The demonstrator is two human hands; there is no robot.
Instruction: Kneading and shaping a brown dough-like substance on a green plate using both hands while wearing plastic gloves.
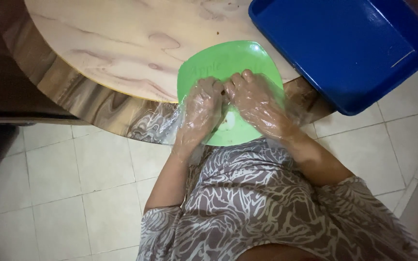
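A green plate (pixel 233 60) sits at the near edge of the tabletop (pixel 122 43), partly overhanging it toward the person. It is squarish with rounded corners, one corner pointing to 12 o'clock. Something small and brownish (pixel 228 122) lies on the plate between the wrists; what it is cannot be told.

Both hands rest on the plate, side by side and touching at the fingertips near its centre. Each wears a loose clear plastic glove. The left hand (pixel 200 108) lies at 8 o'clock of the plate's centre, fingers curled down and pointing to 12 o'clock. The right hand (pixel 257 99) lies at 4 o'clock of the centre, fingers bent and knuckles up. Both hands are half closed, pressing on or pinching something at the spot where they meet, but whatever is under the fingers is hidden, so I cannot tell whether either one has hold of anything.

At 2 o'clock of the plate, just beside it, a blue tray (pixel 349 53) sits tilted on the tabletop, its near corner hanging over the edge. The tabletop is round, pale wood grain with a darker marbled rim. Below it is a floor (pixel 83 193) of pale tiles. At 6 o'clock the person's brown and white patterned dress (pixel 267 208) fills the foreground.
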